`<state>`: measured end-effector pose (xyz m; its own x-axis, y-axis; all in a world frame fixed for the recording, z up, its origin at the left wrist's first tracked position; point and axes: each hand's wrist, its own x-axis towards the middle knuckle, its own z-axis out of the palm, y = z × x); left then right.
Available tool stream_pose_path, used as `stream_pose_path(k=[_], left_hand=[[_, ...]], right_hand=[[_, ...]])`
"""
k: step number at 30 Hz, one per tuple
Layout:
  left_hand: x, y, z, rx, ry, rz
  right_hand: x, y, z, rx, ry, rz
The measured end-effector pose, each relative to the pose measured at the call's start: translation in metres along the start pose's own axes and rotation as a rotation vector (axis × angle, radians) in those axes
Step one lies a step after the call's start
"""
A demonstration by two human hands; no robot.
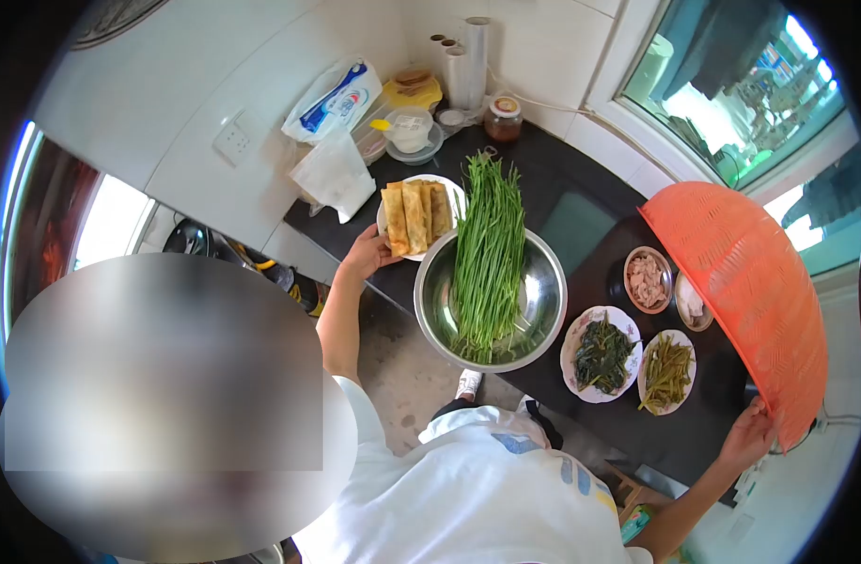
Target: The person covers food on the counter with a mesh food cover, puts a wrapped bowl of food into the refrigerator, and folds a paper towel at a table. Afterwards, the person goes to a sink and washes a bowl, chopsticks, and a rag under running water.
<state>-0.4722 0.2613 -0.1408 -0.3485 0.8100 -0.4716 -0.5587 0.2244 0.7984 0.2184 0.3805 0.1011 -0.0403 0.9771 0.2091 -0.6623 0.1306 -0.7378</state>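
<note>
My left hand (369, 252) grips the near left rim of a white plate (459, 199) bearing several golden fried rolls (414, 214). Beside it, a steel bowl (543, 291) holds a long bunch of green stalks (490, 263) that reaches past its far rim. On the right, my right hand (750, 434) is closed on the lower edge of an orange-red woven food cover (755, 291), which is tilted up. By the raised cover are a bowl of pale meat pieces (648, 280), a plate of dark cooked greens (602, 355) and a plate of cooked green stalks (668, 370).
A partly hidden bowl with pale food (692, 305) sits under the cover's edge. At the back of the dark counter (590, 179) stand a lidded jar (503, 119), plastic tubs (412, 134) and a tissue pack (332, 99). A window (731, 94) is at right; a blurred area covers the lower left.
</note>
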Motion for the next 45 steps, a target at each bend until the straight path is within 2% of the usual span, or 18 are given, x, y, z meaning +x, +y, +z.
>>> stream_pose_path(k=[3, 6, 16, 19, 23, 25, 29, 32, 37, 39, 41, 45], left_hand=[[0.005, 0.005, 0.002, -0.01, -0.126, -0.004], [0.009, 0.002, -0.001, 0.016, -0.188, 0.025], [-0.031, -0.009, -0.01, -0.044, 0.063, 0.247], [-0.057, 0.003, -0.015, -0.026, 0.067, 0.335], [-0.105, 0.033, 0.007, 0.027, 0.165, 0.404], [-0.127, 0.046, 0.021, 0.088, 0.142, 0.437], [-0.174, 0.061, 0.086, 0.229, 0.058, 0.388], [-0.191, 0.047, 0.151, 0.273, -0.048, 0.269], [-0.187, -0.031, 0.259, 0.18, -0.32, -0.025], [-0.175, -0.074, 0.306, 0.097, -0.509, -0.128], [-0.163, -0.117, 0.358, 0.059, -0.666, -0.2], [-0.153, -0.192, 0.474, -0.036, -0.806, -0.277]], right_hand=[[0.0, 0.0, 0.0, 0.053, -0.038, 0.031], [-0.003, 0.003, 0.007, 0.04, 0.039, -0.018], [-0.001, 0.003, 0.009, 0.057, 0.083, -0.043], [0.001, 0.004, 0.022, 0.078, 0.048, -0.052], [0.006, -0.005, 0.015, 0.098, -0.05, -0.016], [0.007, -0.005, 0.019, 0.093, -0.067, -0.004], [0.007, -0.008, 0.02, 0.131, -0.058, 0.018], [0.006, -0.01, 0.013, 0.024, -0.081, 0.099], [0.003, -0.015, 0.01, -0.007, -0.105, 0.188], [-0.001, -0.014, 0.01, 0.01, -0.105, 0.21], [-0.007, -0.013, 0.009, 0.039, -0.137, 0.229], [-0.024, -0.006, -0.001, 0.087, -0.094, 0.341]])
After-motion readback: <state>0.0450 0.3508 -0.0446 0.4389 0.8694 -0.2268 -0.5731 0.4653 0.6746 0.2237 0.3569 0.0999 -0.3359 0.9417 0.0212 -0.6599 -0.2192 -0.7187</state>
